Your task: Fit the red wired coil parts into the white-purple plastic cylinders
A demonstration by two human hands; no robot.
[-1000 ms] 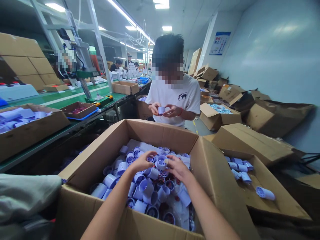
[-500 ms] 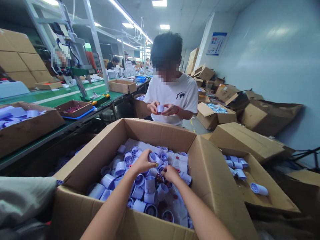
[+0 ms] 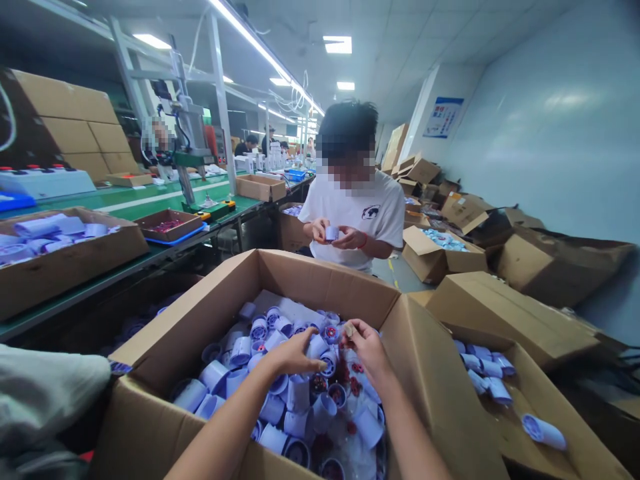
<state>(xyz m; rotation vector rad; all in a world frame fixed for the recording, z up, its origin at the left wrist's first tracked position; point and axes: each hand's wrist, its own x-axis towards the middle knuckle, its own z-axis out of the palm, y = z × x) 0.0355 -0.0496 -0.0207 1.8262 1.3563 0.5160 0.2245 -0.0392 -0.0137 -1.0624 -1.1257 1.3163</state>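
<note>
My left hand [image 3: 296, 353] is over the pile in the large cardboard box [image 3: 320, 273], its thumb and fingers closed round a pale lavender plastic cup [image 3: 317, 346]. To its right, my right hand [image 3: 369, 348] is raised a little above the pile, fingertips pinched together. A small pale spot shows at those fingertips; I cannot make out what it is. Small red pieces [image 3: 355, 385] lie below the right hand on clear plastic film. Many similar cups [image 3: 298, 393] fill the box, some upright, some on their sides, several with red or dark parts inside.
Opposite, a person in a white shirt [image 3: 350, 220] handles a similar cup. Left is a green workbench [image 3: 115, 197] with a box of white parts [image 3: 70, 267] and a tray of red parts [image 3: 167, 225]. At right, an open carton [image 3: 540, 393] holds several cups; cartons line the wall.
My right hand has lifted away from the left hand, up and to the right. The left hand has lowered slightly with the cup. More red pieces now show between and below them. The view has shifted.
</note>
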